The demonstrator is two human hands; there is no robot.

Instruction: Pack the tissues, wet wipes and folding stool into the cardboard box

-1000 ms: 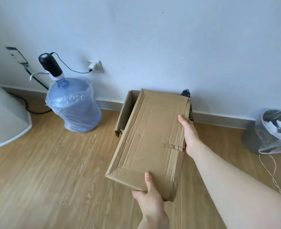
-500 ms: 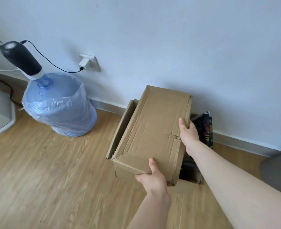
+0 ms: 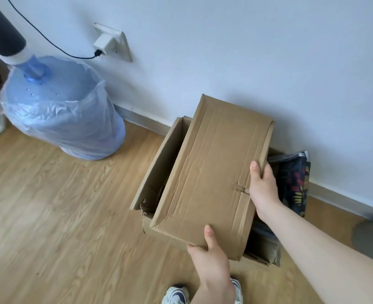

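Cardboard fills the middle of the head view: a closed, creased cardboard box [image 3: 211, 172] is held tilted, its long side running from the lower centre of the frame up toward the wall. The left hand [image 3: 209, 257], at lower centre, grasps the box's near bottom edge, thumb lying on the top face and fingers tucked underneath. The right hand [image 3: 263, 189], at centre right, clasps the box's right edge, thumb on top and the fingers wrapped down over the side.

Beneath and slightly left of the held box sits a second, open carton [image 3: 159, 170] on the wooden floor [image 3: 56, 216]; its left wall and torn near corner show, and its inside is mostly hidden by the box above. Just right of the right hand, against the wall, a dark patterned item [image 3: 296, 183] with red and yellow marks stands partly behind the forearm; what it is cannot be told.

In the upper left, a blue water jug [image 3: 60, 115] wrapped in clear plastic stands on the floor with a black-and-white pump [image 3: 3, 40] on top. A black cable runs from it to a white charger [image 3: 103, 43] in the wall socket. At the bottom edge, a white and blue shoe [image 3: 175, 295] shows beside the left wrist.
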